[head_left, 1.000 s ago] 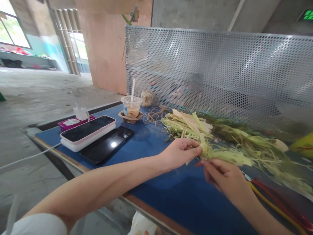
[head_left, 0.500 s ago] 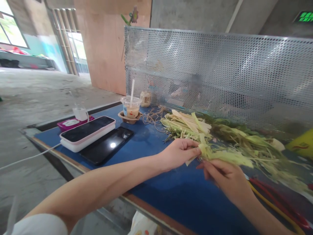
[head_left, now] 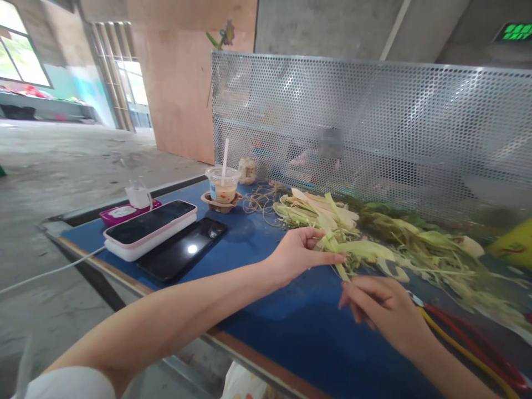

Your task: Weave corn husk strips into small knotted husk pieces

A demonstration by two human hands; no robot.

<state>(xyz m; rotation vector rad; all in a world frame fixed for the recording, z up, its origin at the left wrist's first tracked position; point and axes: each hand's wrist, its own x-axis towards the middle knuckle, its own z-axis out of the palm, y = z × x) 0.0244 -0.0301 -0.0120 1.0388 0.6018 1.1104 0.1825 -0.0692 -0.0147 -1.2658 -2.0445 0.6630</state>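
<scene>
Pale green corn husk strips [head_left: 368, 250] are gripped between the thumb and fingers of my left hand [head_left: 297, 254], just above the blue table. Lower and to the right, my right hand [head_left: 380, 302] pinches the end of a narrow strip that hangs from the same husks. Where the strips cross is partly covered by my left fingers. Right behind my hands lies a heap of light husks [head_left: 311, 208], with shredded green bits around it.
A drink cup with a straw [head_left: 223, 185] sits in a cardboard holder near twine [head_left: 264, 199]. Phones [head_left: 183, 249], a white cable and a purple box [head_left: 128, 211] lie at left. A red-and-yellow-handled tool [head_left: 457, 332] is at right. Perforated metal panel [head_left: 366, 122] stands behind.
My right hand has moved slightly down and away from my left, drawing the narrow strip out between them. My left hand has shifted a little left, its thumb now extended.
</scene>
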